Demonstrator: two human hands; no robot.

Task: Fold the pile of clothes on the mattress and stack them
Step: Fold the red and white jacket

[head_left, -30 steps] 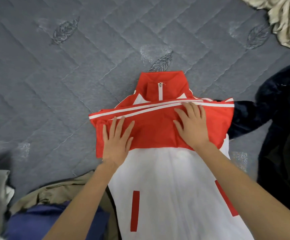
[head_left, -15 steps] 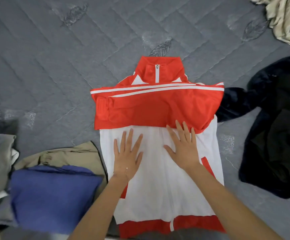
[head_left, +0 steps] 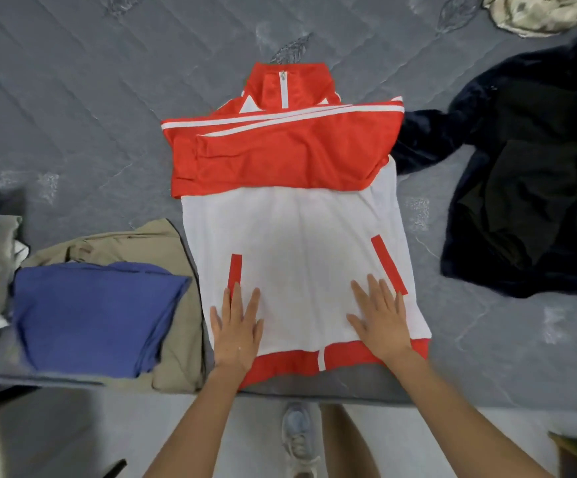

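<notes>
I have my left hand (head_left: 237, 334) and right hand (head_left: 381, 322) pressed flat, fingers spread and gripping nothing, on the red-and-white jacket (head_left: 294, 243) lying on the mattress (head_left: 73, 98) just right of the folded blue garment (head_left: 90, 312).

Bare forearms, no sleeves, light grey lace-up sneaker (head_left: 299, 439), bare lower leg

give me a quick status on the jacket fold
Left hand and right hand flat, open, near the hem. Jacket sleeves folded across the chest. Nothing blocking.
</notes>
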